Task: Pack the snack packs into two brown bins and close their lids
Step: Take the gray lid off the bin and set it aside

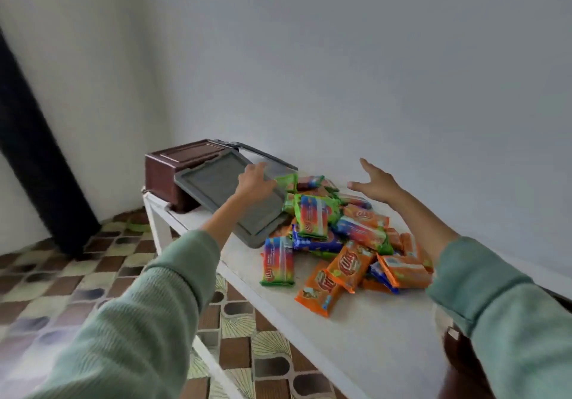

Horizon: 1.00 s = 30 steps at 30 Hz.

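Note:
A heap of snack packs (337,237), orange, green and rainbow-coloured, lies in the middle of the white table (380,336). One brown bin (173,169) stands at the table's far left end. A grey lid (223,194) leans tilted against it, and a second grey lid (266,157) lies behind. My left hand (255,182) grips the far edge of the leaning lid. Above the far side of the heap, my right hand (374,182) hovers with fingers spread, holding nothing. A dark brown object, perhaps the second bin (458,352), shows partly under my right sleeve.
The table stands against a pale wall. Its left edge drops to a patterned tiled floor (77,281). A dark curtain or post (34,151) runs down the left side of the room. Bare tabletop lies in front of the heap.

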Motion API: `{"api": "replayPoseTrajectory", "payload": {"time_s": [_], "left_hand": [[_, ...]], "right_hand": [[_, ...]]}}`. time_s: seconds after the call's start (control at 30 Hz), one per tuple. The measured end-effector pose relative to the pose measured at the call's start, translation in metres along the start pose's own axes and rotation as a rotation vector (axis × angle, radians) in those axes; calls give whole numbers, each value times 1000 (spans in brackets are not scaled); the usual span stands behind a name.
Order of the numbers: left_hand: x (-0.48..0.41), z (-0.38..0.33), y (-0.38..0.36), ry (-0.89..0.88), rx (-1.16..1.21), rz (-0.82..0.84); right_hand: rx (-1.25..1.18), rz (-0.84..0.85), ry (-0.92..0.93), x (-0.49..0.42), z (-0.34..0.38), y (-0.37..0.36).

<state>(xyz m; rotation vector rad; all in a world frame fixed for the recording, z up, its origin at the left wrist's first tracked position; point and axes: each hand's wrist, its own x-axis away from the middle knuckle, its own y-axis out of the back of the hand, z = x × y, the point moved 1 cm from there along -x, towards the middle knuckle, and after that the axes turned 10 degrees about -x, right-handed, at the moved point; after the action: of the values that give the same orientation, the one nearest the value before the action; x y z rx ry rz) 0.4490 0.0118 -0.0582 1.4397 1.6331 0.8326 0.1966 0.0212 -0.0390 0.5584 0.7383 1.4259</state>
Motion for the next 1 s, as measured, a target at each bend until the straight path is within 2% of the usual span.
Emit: {"api": "replayPoseTrajectory", "payload": {"time_s": [0.2,0.4,0.5,0.63,0.73,0.87,1.0], "left_hand": [[-51,102,13,308,15,-172],[-59,136,-20,494,36,-191],[-60,141,-32,563,143,-174],[-59,143,-43,538,368,-114],[-60,138,-43,533,403,-132],[-66,120,-20,454,318,-248],[-81,86,19,297,178,-379]], "right_hand": [[-19,172,143,-107,67,-114],[64,359,231,-168,94,-199],[102,389,219,-186,98,-221],[127,360,216,-201,88,-238],[58,320,232,-207,89,-239],[-113,257,263,-207,101,-214],[-332,82,310,-199,106,-163]]}}
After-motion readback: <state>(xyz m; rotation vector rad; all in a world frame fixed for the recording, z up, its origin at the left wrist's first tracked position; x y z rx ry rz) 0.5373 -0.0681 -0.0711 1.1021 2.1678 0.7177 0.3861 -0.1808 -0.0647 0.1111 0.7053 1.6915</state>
